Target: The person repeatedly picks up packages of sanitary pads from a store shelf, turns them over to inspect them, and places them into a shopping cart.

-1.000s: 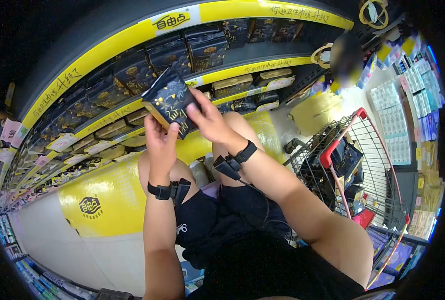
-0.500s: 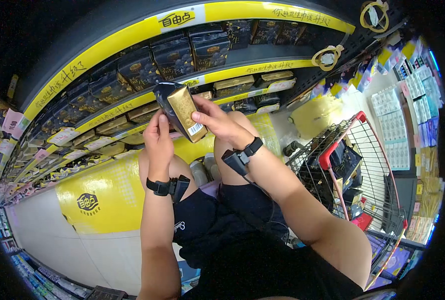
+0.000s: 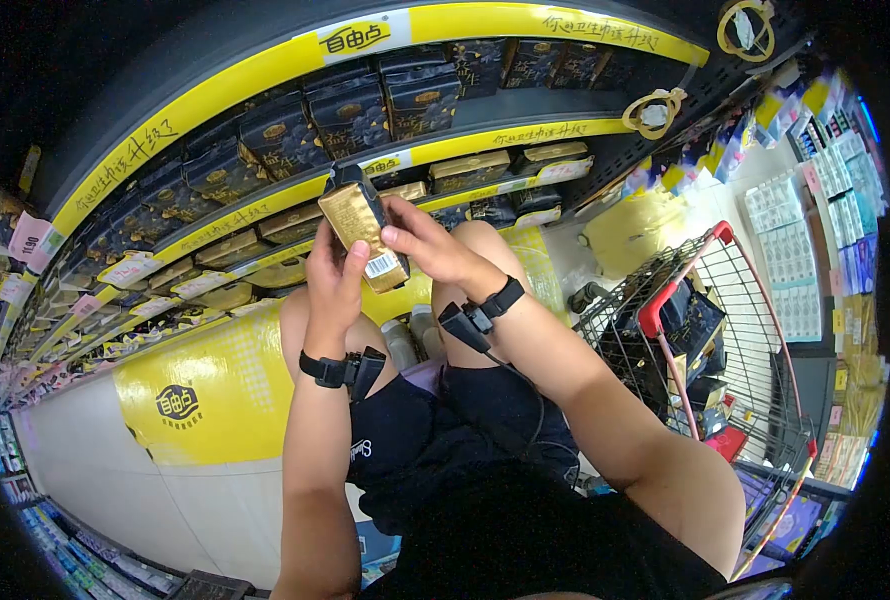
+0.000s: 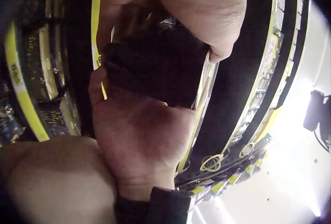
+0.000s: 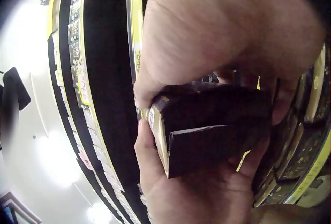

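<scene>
A small black pack with a gold side [image 3: 357, 225] is held between both hands above the knees, its gold, barcoded side facing up in the head view. The left hand [image 3: 335, 290] grips its left and lower side, thumb on the gold face. From the right, the right hand [image 3: 440, 250] pinches the pack's edge with thumb and fingers. Dark faces of the pack [image 4: 155, 66] show between the two hands in the left wrist view. In the right wrist view the dark pack [image 5: 217, 125] shows a flap-like edge, and the far fingertips are partly hidden.
Shelves of black packs [image 3: 345, 115] and gold-sided packs [image 3: 470, 171] curve in front behind yellow label strips. A wire cart [image 3: 755, 330] with red corners, holding dark packs, stands at the right. A yellow floor covering [image 3: 225, 400] lies left of the legs.
The pack has been turned from its printed black front to its gold, barcoded side, which now tilts further left. The left thumb has come onto the gold face. The right hand keeps hold.
</scene>
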`<state>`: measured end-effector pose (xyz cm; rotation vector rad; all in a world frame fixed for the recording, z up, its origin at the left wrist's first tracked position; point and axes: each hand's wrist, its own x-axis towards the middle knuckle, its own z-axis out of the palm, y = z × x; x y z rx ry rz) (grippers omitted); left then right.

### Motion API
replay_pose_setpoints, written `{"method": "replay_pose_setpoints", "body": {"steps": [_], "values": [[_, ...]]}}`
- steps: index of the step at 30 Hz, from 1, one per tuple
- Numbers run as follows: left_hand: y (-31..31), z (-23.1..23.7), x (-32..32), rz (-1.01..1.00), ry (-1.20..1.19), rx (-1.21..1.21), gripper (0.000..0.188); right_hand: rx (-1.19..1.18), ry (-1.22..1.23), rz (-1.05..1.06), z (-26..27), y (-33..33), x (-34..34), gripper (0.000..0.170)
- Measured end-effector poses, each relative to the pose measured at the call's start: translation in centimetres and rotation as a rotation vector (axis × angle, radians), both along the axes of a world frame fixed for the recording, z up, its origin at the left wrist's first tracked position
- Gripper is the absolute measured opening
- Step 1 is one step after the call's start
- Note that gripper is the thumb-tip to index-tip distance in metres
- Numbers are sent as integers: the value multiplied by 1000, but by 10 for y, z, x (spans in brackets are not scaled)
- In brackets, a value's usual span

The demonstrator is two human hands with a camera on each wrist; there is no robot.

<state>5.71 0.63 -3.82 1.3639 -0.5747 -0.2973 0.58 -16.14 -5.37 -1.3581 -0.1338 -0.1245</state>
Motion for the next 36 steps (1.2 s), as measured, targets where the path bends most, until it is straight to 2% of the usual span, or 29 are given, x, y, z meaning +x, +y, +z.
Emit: {"method": "replay_pose_setpoints", "body": {"steps": [3, 6, 9, 12, 13, 16, 18, 19, 20, 22, 23, 24, 26, 27, 28, 30, 31, 32, 34, 35, 36], "values": [[-1, 2, -2, 34, 34, -28, 53, 64, 125, -20, -1, -3, 0, 48], [-2, 0, -1, 41, 6, 0, 52, 1, 157, -58, -1, -3, 0, 47], [2, -7, 0, 41, 48, 19, 47, 67, 273, 82, 0, -7, -4, 52], [5, 4, -12, 175, 108, 167, 42, 83, 253, 137, 13, -5, -13, 55], [5, 8, -12, 163, 96, 167, 39, 15, 155, 183, 6, -11, -12, 57], [5, 10, -10, 260, 146, 303, 42, 134, 44, 109, 3, -17, -21, 58], [2, 0, -6, 235, 48, 211, 51, 135, -35, 14, -2, -30, -36, 61], [-1, -9, 0, 161, 6, 81, 53, 113, 23, 21, 6, -46, -54, 60], [-3, -5, -1, 115, -8, 125, 57, 170, -40, -23, 11, -58, -71, 61], [-6, -5, -5, 99, -23, 66, 56, 427, -139, -231, 11, -76, -113, 64], [-5, -7, -3, 79, -34, 46, 53, 611, -158, -282, 24, -81, -139, 70], [-6, -7, -2, 87, -31, 55, 50, 675, -263, -384, 42, -80, -160, 59], [-6, -7, -1, 52, 8, 53, 46, 958, -546, 78, 30, -111, -183, 45], [-10, -2, -4, 49, 21, 51, 43, 982, -675, 57, 37, -115, -193, 38], [-13, 0, -7, 26, 10, 53, 42, 986, -760, 75, 47, -117, -205, 50], [-20, 3, -11, -11, -13, 65, 40, 800, -722, 58, 66, -124, -218, 67], [-24, 4, -13, -27, -17, 77, 39, 721, -671, 17, 62, -124, -214, 84], [-30, 3, -14, -31, -16, 79, 38, 651, -632, -53, 67, -118, -209, 80], [-35, 1, -19, -51, -72, 107, 38, 438, -404, -79, 74, -110, -200, 71], [-37, 1, -20, -57, -57, 79, 39, 307, -316, -83, 82, -106, -192, 60], [-39, -1, -21, -49, -76, 92, 39, 130, -255, -100, 86, -109, -182, 59]]}}
